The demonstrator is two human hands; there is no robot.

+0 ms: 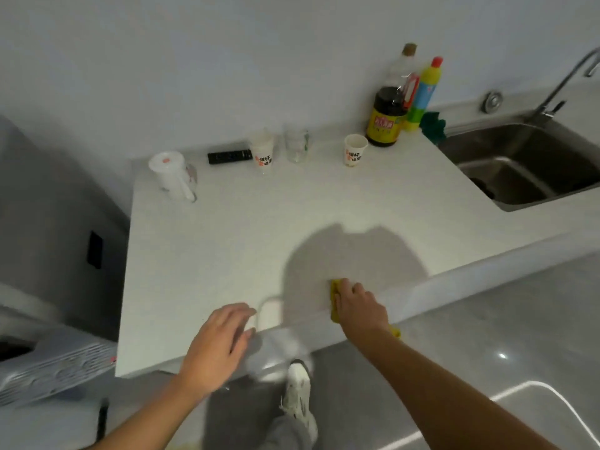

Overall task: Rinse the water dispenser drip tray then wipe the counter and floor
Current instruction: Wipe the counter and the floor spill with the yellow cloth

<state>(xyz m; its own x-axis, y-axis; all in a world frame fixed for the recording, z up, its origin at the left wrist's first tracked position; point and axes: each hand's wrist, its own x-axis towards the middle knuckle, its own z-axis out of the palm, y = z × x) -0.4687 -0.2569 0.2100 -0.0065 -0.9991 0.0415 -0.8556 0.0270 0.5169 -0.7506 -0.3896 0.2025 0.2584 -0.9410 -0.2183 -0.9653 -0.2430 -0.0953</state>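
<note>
My right hand (358,308) presses a yellow cloth (334,292) flat on the white counter (227,241) at its front edge; most of the cloth is hidden under the palm, and a corner shows below the wrist. My left hand (220,342) hovers over the front edge with fingers spread, just left of a small white tray-like object (269,315) lying at the rim. Whether the fingers touch it I cannot tell. The grey floor (487,336) lies below the counter on the right.
Along the back wall stand a lidded white cup (172,175), a black remote (230,156), two paper cups (263,154) (355,150), a glass (296,145), a dark sauce bottle (386,115), a yellow detergent bottle (422,95) and a green cloth (433,125). A steel sink (526,164) with faucet (565,82) is right. A white appliance (48,368) stands left.
</note>
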